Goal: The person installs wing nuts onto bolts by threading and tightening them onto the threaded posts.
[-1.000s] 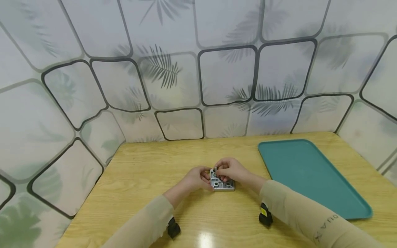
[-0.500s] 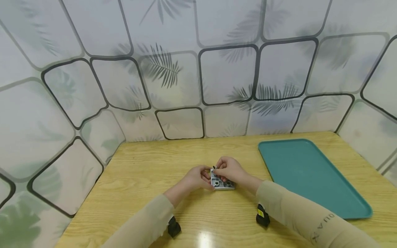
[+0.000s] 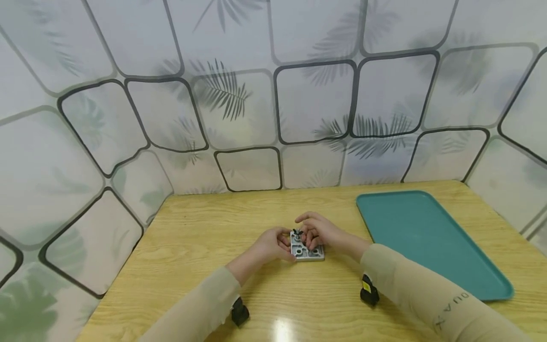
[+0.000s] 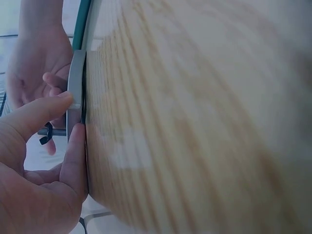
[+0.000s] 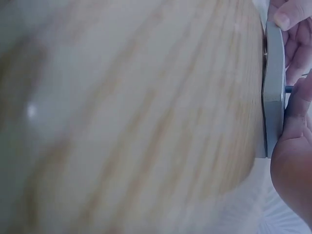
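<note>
A silvery metal plate (image 3: 308, 258) with recesses and round holes lies on the wooden table. From its far left corner rises a threaded stud carrying a black wing nut (image 3: 297, 232), which also shows side-on in the left wrist view as a dark wing nut (image 4: 47, 134). My left hand (image 3: 269, 244) grips the plate's left edge between thumb and fingers. Over the plate's right part, just beside the wing nut, is my right hand (image 3: 323, 232), its index finger lifted and the other fingers loosely bent. It covers part of the plate's right side.
A teal tray (image 3: 431, 242) lies on the right of the wooden table (image 3: 213, 228), beyond the right forearm. Patterned fabric walls (image 3: 243, 171) border the table at the back and both sides. Each wrist bears a small black camera.
My right fingers, pinching at the wing nut before, have come off it and drawn a little to the right, exposing the nut. The left hand keeps its grip on the plate.
</note>
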`<state>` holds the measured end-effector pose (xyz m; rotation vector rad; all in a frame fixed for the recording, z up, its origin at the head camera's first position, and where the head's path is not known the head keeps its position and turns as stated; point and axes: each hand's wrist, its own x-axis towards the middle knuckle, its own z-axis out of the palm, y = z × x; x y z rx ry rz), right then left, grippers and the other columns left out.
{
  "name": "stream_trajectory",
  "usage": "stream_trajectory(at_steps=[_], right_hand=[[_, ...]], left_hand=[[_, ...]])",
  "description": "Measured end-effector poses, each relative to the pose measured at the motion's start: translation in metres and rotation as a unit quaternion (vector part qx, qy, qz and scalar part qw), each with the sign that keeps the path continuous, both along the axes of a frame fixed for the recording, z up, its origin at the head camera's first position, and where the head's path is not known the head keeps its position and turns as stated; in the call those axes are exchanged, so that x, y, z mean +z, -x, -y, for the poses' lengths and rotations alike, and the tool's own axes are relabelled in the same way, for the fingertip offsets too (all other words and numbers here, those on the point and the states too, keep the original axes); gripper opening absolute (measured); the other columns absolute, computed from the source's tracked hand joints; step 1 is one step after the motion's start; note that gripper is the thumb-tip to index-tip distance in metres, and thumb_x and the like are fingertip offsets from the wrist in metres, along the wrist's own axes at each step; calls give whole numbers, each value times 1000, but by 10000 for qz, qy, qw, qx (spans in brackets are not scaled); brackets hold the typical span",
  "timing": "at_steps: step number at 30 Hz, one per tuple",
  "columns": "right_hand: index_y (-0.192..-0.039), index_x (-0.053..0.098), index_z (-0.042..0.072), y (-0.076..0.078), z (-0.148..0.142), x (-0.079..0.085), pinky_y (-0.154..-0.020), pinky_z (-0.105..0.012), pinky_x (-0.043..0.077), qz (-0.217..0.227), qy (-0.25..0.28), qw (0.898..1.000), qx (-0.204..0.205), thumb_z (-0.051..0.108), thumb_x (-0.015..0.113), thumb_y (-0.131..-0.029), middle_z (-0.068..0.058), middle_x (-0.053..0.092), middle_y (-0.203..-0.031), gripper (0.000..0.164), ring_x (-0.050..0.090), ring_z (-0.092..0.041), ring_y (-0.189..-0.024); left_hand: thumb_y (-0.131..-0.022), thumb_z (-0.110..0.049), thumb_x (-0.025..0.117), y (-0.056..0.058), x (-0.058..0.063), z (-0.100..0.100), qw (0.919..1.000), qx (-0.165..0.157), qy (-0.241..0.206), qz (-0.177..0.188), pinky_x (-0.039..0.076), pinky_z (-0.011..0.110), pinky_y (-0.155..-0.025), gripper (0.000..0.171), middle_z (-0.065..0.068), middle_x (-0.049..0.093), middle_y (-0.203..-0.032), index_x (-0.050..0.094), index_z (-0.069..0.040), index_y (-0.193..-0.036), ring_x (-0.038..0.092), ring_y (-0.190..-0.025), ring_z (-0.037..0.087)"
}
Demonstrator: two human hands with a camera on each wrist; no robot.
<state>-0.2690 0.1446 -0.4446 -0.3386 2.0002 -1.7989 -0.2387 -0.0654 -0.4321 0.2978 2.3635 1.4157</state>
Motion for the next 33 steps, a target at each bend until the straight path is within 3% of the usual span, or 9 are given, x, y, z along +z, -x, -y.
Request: stream_trajectory(at_steps=[3,10,18,25,33], right_hand=[[-148,45,-8,2,-2,-2,-54,-19,53,95,-36,9999,16,8,36,-108,-2,62,-80,44,57,-7,-58],[-145,58,-6,5,-3,-4,-53,-16,49,-165,-414,9989,132,7,47,-107,0,62,-79,41,52,-4,-57],[-138,61,-12,2,-2,-3,-57,-16,51,-485,-611,9965,303,5,51,-107,3,64,-80,37,57,-4,-63],[-129,65,-10,-1,3,-2,-61,-18,54,-455,-767,9960,-23,4,60,-101,4,65,-78,31,59,-5,-67],[-105,66,-3,-9,12,-2,-56,-20,51,-920,-1194,9868,-595,4,73,-96,3,63,-71,13,56,-6,-57]], left_hand=[[-77,8,88,1,-1,0,10000,7,-19,-2,56,24,-80,80,13,66,-108,52,6,-148,66,-91,16],[-77,8,88,2,-2,-1,10000,26,-7,24,56,24,-79,80,13,67,-109,52,6,-149,67,-91,16],[-76,10,87,1,-1,0,10000,17,-86,30,55,23,-79,79,13,66,-106,54,7,-147,65,-89,15],[-76,9,87,2,-1,0,10000,-5,-41,41,54,23,-79,77,12,65,-106,55,6,-146,64,-90,15],[-78,8,87,2,0,0,9999,-42,-80,97,55,24,-79,77,10,64,-104,54,5,-147,63,-89,15]])
